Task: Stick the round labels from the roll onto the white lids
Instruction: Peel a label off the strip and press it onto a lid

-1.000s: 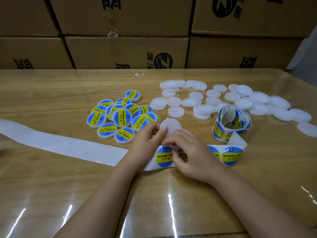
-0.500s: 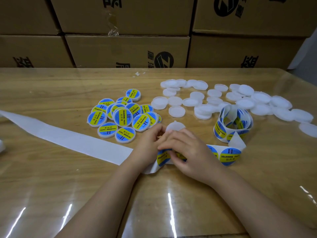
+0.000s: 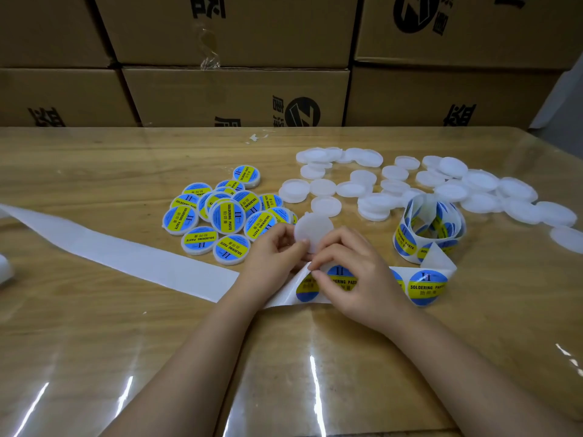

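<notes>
**Label pinch underway, blank lid in the other hand**

Cardboard boxes (image 3: 236,96) w/ black print are standing stacked along the far edge of the bench (image 3: 94,342), which is showing wood grain under a glossy clear cover. A long white liner strip (image 3: 126,257), bare of labels, is trailing from the hands out to the L side of the view.

Unlabelled white lids (image 3: 479,181) are lying scattered over the far R part of the bench, some overlapping. To their L, a heap of labelled lids (image 3: 227,216) is sitting w/ blue-and-yellow "SOLDERING PASTE" faces up, several resting on one another. The label roll (image 3: 429,228) is standing on edge in a loose coil just in front of the white lids, w/ its tail running along the bench twd the hands.

The R hand (image 3: 356,279) is lying over that tail w/ fingers curled. Its thumb & forefinger are pinching at the upper edge of the front label (image 3: 306,288), where the strip is bending up off the bench. Can't tell whether the label is lifting off the liner.

The L hand (image 3: 271,257) is gripping a blank lid (image 3: 314,227) btwn thumb & fingertips. It is holding the lid tilted, flat face twd the camera, just above the strip and right by the R hand's fingers. Another label (image 3: 427,287) is lying flat on the strip, just R of the R hand.
</notes>
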